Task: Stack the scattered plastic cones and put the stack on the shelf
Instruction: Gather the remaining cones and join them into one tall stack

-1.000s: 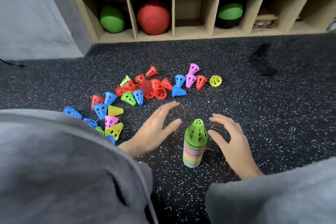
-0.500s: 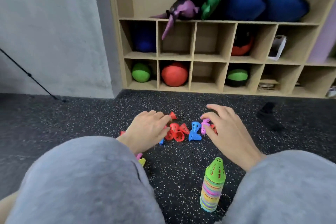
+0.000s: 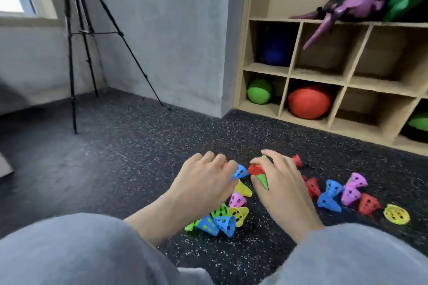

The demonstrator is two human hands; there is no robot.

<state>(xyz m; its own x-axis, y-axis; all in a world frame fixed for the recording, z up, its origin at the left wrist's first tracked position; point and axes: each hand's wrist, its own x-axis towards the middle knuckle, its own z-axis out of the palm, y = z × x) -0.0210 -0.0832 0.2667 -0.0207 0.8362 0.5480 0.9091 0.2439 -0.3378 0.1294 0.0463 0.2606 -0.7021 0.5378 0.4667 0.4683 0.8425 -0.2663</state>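
Small perforated plastic cones of several colours lie scattered on the dark speckled floor. My left hand (image 3: 203,184) curls its fingertips over a blue cone (image 3: 240,171). My right hand (image 3: 283,184) grips a red cone (image 3: 255,169) and a green cone (image 3: 262,179) together. Below the hands lie a yellow cone (image 3: 242,188), a pink cone (image 3: 237,200) and blue cones (image 3: 222,224). To the right sit another blue cone (image 3: 328,202), pink cones (image 3: 350,194), a red cone (image 3: 368,203) and a yellow cone (image 3: 396,214). The wooden cubby shelf (image 3: 347,81) stands beyond. The stack is out of view.
The shelf cubbies hold a green ball (image 3: 259,91), a red ball (image 3: 309,102) and a blue ball (image 3: 274,53); plush toys (image 3: 347,4) lie on top. A black tripod (image 3: 76,53) stands at the left by the grey wall. My grey sleeves fill the bottom of the view.
The view swung left and the green-topped stack dropped out of sight. Both hands reached forward into the scattered cones; the right took hold of red and green cones, the left closed on a blue one.
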